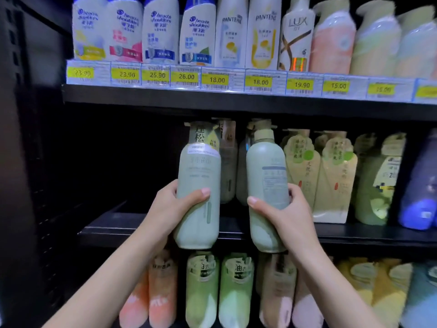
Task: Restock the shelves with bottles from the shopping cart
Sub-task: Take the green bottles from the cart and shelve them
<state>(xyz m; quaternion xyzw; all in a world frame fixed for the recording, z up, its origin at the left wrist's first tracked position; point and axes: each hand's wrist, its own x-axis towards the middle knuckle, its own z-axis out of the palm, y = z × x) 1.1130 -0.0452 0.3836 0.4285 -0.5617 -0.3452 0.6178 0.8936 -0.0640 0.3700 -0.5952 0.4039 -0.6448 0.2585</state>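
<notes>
1. Two hands: the left hand (173,204) has its grip on one bottle and the right hand (286,209) has its grip on another.
2. Two pale green bottles are held up: the left green bottle (198,185) and the right green bottle (267,185).
3. Three shelf boards show: the top shelf (165,98), the middle shelf (378,235), and a bottom row below it.
4. Four white bottles with blue caps (160,31) stand far left on the top shelf.
5. Two white Pantene bottles (262,31) stand beside them.
6. One Lux bottle (296,36) is next.
7. About ten yellow price tags (216,79) run along the top shelf edge; the far right ones are blurry.
8. Two bright green bottles (220,292) stand in the bottom row.
</notes>
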